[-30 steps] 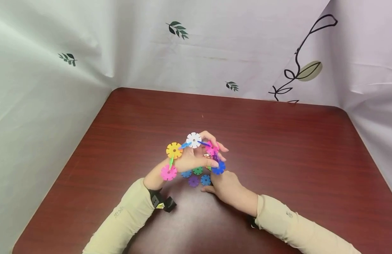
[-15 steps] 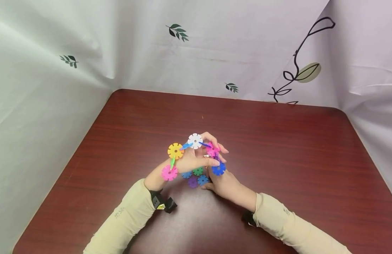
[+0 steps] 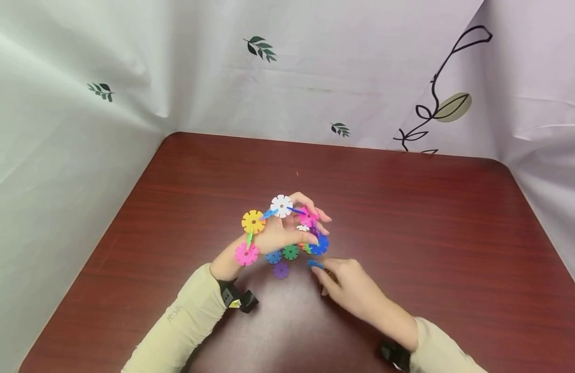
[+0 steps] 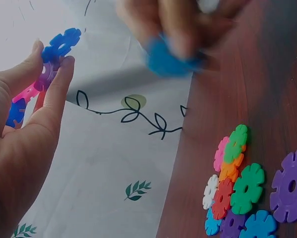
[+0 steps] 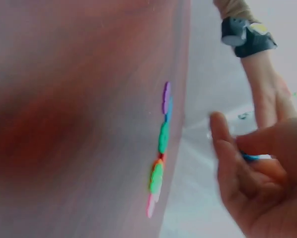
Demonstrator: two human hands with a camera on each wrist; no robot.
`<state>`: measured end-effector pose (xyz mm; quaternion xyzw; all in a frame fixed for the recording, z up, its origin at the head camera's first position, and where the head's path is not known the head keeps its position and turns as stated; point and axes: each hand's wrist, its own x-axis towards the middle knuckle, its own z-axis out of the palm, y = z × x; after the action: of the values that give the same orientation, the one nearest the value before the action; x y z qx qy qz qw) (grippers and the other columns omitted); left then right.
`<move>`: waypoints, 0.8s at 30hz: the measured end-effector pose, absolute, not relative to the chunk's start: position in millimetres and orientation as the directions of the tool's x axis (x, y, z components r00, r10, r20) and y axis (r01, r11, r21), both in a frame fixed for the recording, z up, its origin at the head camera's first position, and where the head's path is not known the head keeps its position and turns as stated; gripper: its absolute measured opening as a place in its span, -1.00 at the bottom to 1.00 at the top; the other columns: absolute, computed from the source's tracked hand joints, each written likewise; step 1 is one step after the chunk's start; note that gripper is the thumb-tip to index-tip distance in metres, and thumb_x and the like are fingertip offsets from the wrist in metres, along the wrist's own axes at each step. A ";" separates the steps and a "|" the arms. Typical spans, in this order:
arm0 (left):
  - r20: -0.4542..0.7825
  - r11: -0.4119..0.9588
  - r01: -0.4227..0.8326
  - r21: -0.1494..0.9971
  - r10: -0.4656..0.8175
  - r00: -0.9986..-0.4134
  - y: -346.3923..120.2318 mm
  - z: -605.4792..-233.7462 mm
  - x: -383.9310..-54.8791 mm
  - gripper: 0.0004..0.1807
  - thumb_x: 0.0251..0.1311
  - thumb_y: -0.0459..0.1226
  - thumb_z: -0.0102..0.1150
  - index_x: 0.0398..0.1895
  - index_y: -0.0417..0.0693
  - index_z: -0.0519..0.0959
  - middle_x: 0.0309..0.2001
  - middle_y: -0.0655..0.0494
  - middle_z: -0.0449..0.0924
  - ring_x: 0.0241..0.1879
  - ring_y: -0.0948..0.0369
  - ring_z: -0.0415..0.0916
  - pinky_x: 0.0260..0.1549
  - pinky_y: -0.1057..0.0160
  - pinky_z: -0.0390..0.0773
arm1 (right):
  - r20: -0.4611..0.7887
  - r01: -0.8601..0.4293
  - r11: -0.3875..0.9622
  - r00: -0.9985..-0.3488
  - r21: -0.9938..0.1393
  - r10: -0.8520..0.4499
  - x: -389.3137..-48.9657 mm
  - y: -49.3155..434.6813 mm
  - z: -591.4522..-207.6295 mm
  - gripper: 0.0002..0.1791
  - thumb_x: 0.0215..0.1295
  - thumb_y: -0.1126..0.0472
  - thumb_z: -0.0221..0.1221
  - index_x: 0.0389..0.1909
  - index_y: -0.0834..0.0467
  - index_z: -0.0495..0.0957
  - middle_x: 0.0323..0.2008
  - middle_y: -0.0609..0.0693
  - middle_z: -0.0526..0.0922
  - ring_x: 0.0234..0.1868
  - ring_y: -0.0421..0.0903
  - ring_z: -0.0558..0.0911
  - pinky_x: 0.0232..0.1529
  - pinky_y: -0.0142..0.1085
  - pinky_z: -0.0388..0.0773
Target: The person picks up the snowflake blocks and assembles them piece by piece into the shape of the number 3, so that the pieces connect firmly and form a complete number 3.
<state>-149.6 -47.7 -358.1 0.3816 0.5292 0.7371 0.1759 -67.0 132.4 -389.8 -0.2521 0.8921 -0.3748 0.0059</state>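
Blue plastic disc, nearly edge-on to me, is pinched between the thumb and fingers of the right hand; the left-wrist feed blurs it and the right-wrist feed hides most of it. Toward ten o'clock from it, the left hand has thumb and fingers nipped around a purple piece of a flower-disc chain, partly hiding that piece. At nine o'clock, loose discs lie on the desk, some covered from overhead by that hand.
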 end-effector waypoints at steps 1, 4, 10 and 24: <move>0.377 -0.376 0.148 0.915 0.664 -0.646 -47.7 -357.8 -149.5 -0.55 0.01 -0.45 0.29 -0.15 -0.42 0.23 -0.06 -0.31 0.52 -0.12 -0.24 0.53 -0.16 0.07 0.61 | 0.251 -0.467 0.565 -0.873 -0.681 -0.419 -62.0 135.0 -388.4 -0.86 0.32 0.26 0.12 -0.42 0.11 0.60 -0.71 -0.21 0.52 -0.68 -0.46 0.49 -0.60 -0.58 0.45; 0.387 -0.394 0.142 0.908 0.661 -0.642 -46.5 -356.3 -148.4 -0.54 0.01 -0.43 0.29 -0.15 -0.43 0.22 -0.06 -0.29 0.53 -0.13 -0.17 0.57 -0.16 0.05 0.60 | 0.463 -0.563 0.525 -0.826 -0.639 -0.322 -50.8 139.0 -386.1 -0.89 0.24 0.34 0.18 -0.42 0.11 0.63 -0.64 -0.17 0.60 -0.66 -0.43 0.53 -0.64 -0.64 0.41; 0.425 -0.446 0.141 0.884 0.639 -0.641 -41.7 -355.9 -147.2 -0.52 0.02 -0.40 0.29 -0.15 -0.45 0.21 -0.09 -0.14 0.58 -0.15 -0.05 0.62 -0.15 0.07 0.60 | 0.641 -0.655 0.508 -0.730 -0.560 -0.236 -45.3 135.5 -385.4 -0.92 0.18 0.39 0.20 -0.34 0.21 0.64 -0.58 -0.05 0.70 -0.65 -0.30 0.62 -0.71 -0.66 0.38; 0.414 -0.463 0.107 0.880 0.635 -0.653 -33.0 -360.1 -145.7 -0.48 0.04 -0.35 0.30 -0.16 -0.47 0.18 -0.10 -0.14 0.58 -0.15 0.09 0.64 -0.16 0.03 0.59 | 0.724 -0.688 0.594 -0.646 -0.416 -0.241 -49.7 134.7 -377.4 -0.65 0.39 0.08 -0.03 -0.51 0.17 0.54 -0.67 -0.10 0.66 -0.70 -0.28 0.60 -0.74 -0.64 0.33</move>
<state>-145.7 -33.0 -360.1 0.3796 0.4886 0.7666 0.1720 -49.7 134.7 -377.4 -0.2782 0.8352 -0.3541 -0.3157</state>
